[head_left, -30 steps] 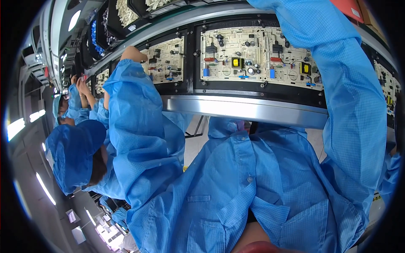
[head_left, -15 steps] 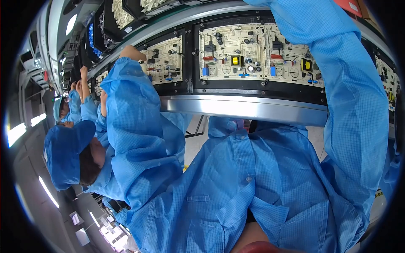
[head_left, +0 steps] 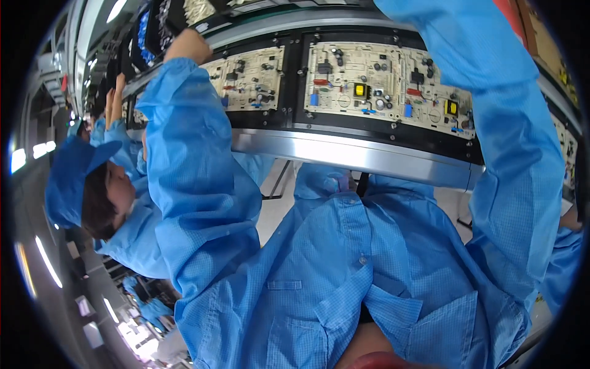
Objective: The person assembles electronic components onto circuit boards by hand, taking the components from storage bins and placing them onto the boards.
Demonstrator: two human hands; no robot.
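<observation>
Far left, a co-worker (head_left: pixel 92 184) in a blue cap lifts their own hands to the same line, well apart from ours. The left hand (head_left: pixel 187 44) is up over the top edge of the left board (head_left: pixel 249 80), which lies just right of and below it, long axis running left-right; whether it grasps anything I cannot tell. Further right sits the longer right board (head_left: pixel 387 89), yellow block mid-board, steel rail (head_left: pixel 344 154) beneath; the right hand is out of frame, only its sleeve (head_left: pixel 498 123) showing.
</observation>
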